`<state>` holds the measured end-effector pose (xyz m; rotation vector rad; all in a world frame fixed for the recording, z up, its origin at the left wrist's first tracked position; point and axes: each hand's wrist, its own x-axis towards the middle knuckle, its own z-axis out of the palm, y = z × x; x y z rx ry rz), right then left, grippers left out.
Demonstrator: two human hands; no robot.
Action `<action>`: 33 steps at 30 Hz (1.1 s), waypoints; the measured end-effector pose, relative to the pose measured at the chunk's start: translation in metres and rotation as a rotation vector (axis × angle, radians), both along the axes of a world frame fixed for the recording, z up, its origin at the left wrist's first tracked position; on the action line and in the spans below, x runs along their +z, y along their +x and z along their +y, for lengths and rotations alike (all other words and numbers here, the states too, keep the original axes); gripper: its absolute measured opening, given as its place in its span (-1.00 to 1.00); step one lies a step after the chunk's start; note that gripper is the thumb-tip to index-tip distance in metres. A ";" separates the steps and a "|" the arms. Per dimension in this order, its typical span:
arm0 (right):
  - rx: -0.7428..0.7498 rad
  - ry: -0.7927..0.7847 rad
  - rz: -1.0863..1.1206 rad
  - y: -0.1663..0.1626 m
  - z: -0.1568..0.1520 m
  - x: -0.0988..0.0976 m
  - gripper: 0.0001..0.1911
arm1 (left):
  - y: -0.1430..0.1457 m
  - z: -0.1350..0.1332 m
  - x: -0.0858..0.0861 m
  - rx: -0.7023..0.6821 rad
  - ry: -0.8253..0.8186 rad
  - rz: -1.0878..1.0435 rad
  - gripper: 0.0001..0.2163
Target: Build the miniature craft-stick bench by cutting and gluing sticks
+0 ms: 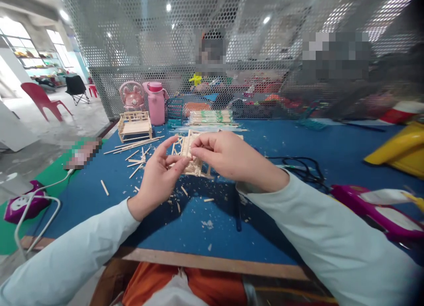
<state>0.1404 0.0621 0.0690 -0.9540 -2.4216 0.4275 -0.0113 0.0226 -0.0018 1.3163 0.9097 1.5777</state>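
Observation:
A small model built of thin wooden sticks (194, 164) is held up over the blue table (212, 226) between both hands. My left hand (159, 173) grips its left side with thumb and fingers closed on it. My right hand (225, 158) pinches the top of the model from the right, fingers curled. Loose wooden sticks (135, 149) and chips lie scattered on the table to the left and under the hands.
A finished stick model (134, 125), a pink bottle (156, 102) and a bundle of sticks (211, 117) stand at the back before a perforated metal screen. Black cables (298, 167) lie right; pink (374, 209) and yellow (400, 149) plastic things sit at far right.

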 end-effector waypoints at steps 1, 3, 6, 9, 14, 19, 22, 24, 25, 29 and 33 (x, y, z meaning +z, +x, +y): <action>0.015 0.033 -0.003 0.001 0.000 0.001 -0.79 | -0.001 0.000 0.000 0.009 -0.002 0.001 -0.48; 0.070 0.070 -0.041 0.002 0.000 0.004 -0.81 | -0.002 0.000 -0.001 0.038 -0.012 0.027 -0.48; 0.131 0.122 -0.108 0.002 -0.001 0.007 -0.80 | -0.005 0.000 -0.002 0.081 -0.023 0.086 -0.48; 0.132 0.232 -0.130 0.000 0.001 0.007 -0.81 | -0.005 -0.001 -0.003 0.078 -0.005 0.082 -0.48; 0.177 0.307 -0.195 -0.003 0.010 0.008 -0.83 | -0.003 -0.001 -0.006 0.059 0.016 0.038 -0.50; 0.263 0.294 -0.213 -0.005 0.016 0.006 -0.81 | -0.003 -0.001 -0.006 0.091 0.027 0.034 -0.55; 0.265 0.304 -0.214 -0.006 0.016 0.004 -0.81 | -0.003 0.000 -0.007 0.097 0.036 0.025 -0.58; 0.257 0.315 -0.216 -0.007 0.016 0.003 -0.81 | -0.003 0.001 -0.008 0.099 0.041 0.010 -0.58; 0.251 0.320 -0.217 -0.007 0.016 0.003 -0.81 | -0.003 0.002 -0.008 0.100 0.043 0.000 -0.58; 0.234 0.335 -0.201 -0.008 0.016 0.003 -0.82 | -0.002 0.003 -0.009 0.107 0.042 -0.014 -0.58; 0.242 0.337 -0.195 -0.007 0.015 0.003 -0.82 | -0.002 0.002 -0.005 0.115 0.021 0.007 -0.58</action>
